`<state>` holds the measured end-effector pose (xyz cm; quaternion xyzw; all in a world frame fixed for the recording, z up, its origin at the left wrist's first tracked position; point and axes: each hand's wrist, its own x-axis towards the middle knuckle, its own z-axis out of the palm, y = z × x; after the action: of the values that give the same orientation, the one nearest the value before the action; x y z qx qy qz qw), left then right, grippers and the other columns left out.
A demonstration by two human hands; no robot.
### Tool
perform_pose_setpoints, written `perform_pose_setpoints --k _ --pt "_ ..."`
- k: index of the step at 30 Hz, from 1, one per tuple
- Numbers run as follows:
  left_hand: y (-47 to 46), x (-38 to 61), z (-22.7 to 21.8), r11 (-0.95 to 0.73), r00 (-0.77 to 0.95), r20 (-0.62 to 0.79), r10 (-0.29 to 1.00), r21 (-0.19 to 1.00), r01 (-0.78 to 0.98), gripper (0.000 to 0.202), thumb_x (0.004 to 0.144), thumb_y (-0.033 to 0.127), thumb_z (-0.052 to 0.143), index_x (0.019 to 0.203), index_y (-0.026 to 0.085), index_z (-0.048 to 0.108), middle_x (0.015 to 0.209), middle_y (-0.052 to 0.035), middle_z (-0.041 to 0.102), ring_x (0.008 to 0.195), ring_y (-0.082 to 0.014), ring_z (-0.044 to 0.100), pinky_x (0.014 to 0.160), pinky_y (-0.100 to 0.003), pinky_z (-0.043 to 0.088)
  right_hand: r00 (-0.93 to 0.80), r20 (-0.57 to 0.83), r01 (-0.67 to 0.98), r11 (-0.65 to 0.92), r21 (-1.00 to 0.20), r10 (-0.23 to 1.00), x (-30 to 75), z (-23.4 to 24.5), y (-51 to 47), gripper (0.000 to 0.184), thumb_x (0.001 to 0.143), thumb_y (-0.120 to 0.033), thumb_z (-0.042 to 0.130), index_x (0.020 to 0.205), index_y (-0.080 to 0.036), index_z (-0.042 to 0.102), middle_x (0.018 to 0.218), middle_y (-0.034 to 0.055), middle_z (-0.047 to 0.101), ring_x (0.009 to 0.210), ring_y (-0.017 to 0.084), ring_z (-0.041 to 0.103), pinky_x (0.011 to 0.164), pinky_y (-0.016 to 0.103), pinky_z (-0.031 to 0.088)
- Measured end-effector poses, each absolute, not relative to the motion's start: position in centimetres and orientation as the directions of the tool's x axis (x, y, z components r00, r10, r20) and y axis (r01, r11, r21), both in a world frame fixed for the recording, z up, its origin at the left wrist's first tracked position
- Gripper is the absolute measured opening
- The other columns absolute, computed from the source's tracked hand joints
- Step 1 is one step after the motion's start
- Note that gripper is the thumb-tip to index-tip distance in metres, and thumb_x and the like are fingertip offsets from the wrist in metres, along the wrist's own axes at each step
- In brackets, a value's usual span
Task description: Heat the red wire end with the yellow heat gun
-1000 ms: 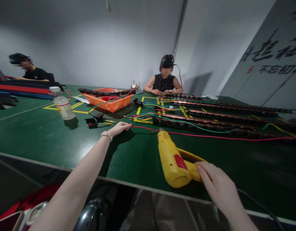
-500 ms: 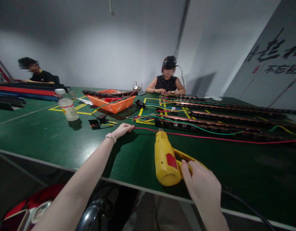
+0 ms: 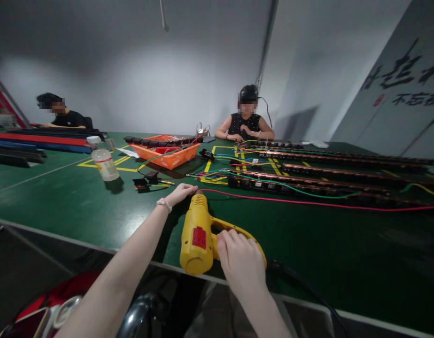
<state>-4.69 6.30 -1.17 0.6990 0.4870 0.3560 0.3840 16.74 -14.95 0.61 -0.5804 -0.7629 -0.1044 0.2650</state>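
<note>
My right hand [image 3: 242, 260] is wrapped round the handle of a yellow heat gun [image 3: 197, 239], whose nozzle points away from me, close beside my left fingertips. With closed fingers, my left hand [image 3: 183, 191] pinches the near end of a long red wire [image 3: 290, 201]. From there the wire runs off to the right across the green table. Part of it by the nozzle is hidden behind the gun. Just left of my left hand lie small black connectors [image 3: 143, 183] with short yellow leads.
Long copper-and-black bars [image 3: 308, 180] with coloured wires lie at the right. An orange basket [image 3: 171, 159] holding more parts stands beyond my left hand, a bottle [image 3: 104, 162] to its left. One person [image 3: 247, 122] sits opposite, another [image 3: 67, 117] at far left. A black cord [image 3: 301, 281] trails right.
The heat gun in my right hand has moved left along the red wire, its nozzle now near my left fingertips. My left hand keeps its pinch. The person opposite has raised a hand.
</note>
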Motion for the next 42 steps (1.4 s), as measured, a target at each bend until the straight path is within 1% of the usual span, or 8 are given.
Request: perform_pose_setpoints --k 3,9,16,22,30,35,38,42 --pt "6.3 -4.8 -1.3 -0.213 0.269 0.107 0.957 0.889 0.405 0.049 0.069 0.061 0.055 0.057 0.014 0.048 0.053 0.0039 0.038 0.049 -0.0069 0.030 0.049 -0.024 0.020 -0.229 0.527 0.930 0.344 -0.130 0.818 15.9 0.7 -14.6 0.034 0.094 -0.027 0.028 0.076 -0.020 0.056 0.072 0.0003 0.060 0.067 0.014 0.053 0.063 0.029 0.024" --pt "6.2 -5.2 -1.2 -0.237 0.285 0.122 0.951 0.880 0.413 0.049 0.071 0.062 0.053 0.057 0.015 0.045 0.052 0.0038 0.037 0.050 -0.0072 0.029 0.049 -0.024 0.020 -0.203 0.578 0.938 0.326 -0.116 0.790 15.8 0.4 -14.4 0.035 0.094 -0.030 0.031 0.072 -0.019 0.055 0.069 0.0000 0.060 0.065 0.013 0.053 0.063 0.029 0.024" --pt "6.1 -5.5 -0.7 -0.248 0.273 0.137 0.952 0.870 0.426 0.051 0.069 0.064 0.053 0.057 0.015 0.049 0.056 -0.0002 0.049 0.056 -0.0107 0.041 0.055 -0.025 0.031 -0.189 0.590 0.940 0.319 -0.123 0.785 18.3 0.4 -14.3 0.037 0.095 -0.031 0.030 0.070 -0.020 0.055 0.066 -0.0012 0.059 0.062 0.012 0.052 0.063 0.028 0.025" --pt "6.4 -5.6 -1.1 -0.228 0.287 0.118 0.951 0.893 0.388 0.049 0.071 0.062 0.053 0.056 0.015 0.049 0.058 0.0004 0.050 0.056 -0.0100 0.042 0.059 -0.025 0.032 -0.169 0.562 0.955 0.275 -0.110 0.810 21.5 0.6 -14.7 0.037 0.094 -0.033 0.031 0.070 -0.020 0.056 0.071 -0.0018 0.061 0.065 0.011 0.055 0.063 0.026 0.028" --pt "6.6 -5.7 -1.2 -0.263 0.329 0.127 0.936 0.873 0.410 0.051 0.072 0.064 0.049 0.056 0.015 0.048 0.058 0.0004 0.048 0.055 -0.0097 0.038 0.056 -0.024 0.029 -0.138 0.589 0.971 0.225 -0.077 0.796 26.3 0.6 -15.7 0.041 0.094 -0.036 0.028 0.075 -0.022 0.062 0.075 -0.0014 0.067 0.066 0.011 0.060 0.061 0.025 0.035" --pt "6.8 -5.7 -1.4 -0.268 0.336 0.113 0.935 0.846 0.461 0.051 0.073 0.063 0.049 0.057 0.015 0.051 0.054 0.0017 0.046 0.051 -0.0090 0.035 0.053 -0.024 0.026 -0.076 0.611 0.992 0.119 -0.031 0.788 29.0 0.1 -16.1 0.044 0.093 -0.039 0.027 0.079 -0.022 0.065 0.080 -0.0001 0.069 0.065 0.012 0.061 0.060 0.025 0.038" --pt "6.7 -5.5 -1.5 -0.292 0.334 0.140 0.932 0.837 0.463 0.051 0.073 0.064 0.050 0.060 0.015 0.057 0.057 -0.0002 0.053 0.055 -0.0104 0.041 0.055 -0.024 0.031 -0.065 0.612 0.996 0.084 -0.003 0.789 29.9 0.1 -16.3 0.044 0.092 -0.039 0.028 0.077 -0.022 0.065 0.078 0.0008 0.069 0.063 0.013 0.061 0.060 0.026 0.040" --pt "6.4 -4.9 -1.5 -0.332 0.352 0.184 0.918 0.841 0.427 0.051 0.074 0.062 0.049 0.071 0.013 0.066 0.072 -0.0046 0.063 0.067 -0.0137 0.050 0.064 -0.024 0.038 -0.113 0.594 0.993 0.111 0.039 0.797 30.2 0.3 -16.4 0.043 0.092 -0.036 0.027 0.078 -0.021 0.064 0.077 0.0015 0.068 0.063 0.013 0.061 0.061 0.026 0.040"
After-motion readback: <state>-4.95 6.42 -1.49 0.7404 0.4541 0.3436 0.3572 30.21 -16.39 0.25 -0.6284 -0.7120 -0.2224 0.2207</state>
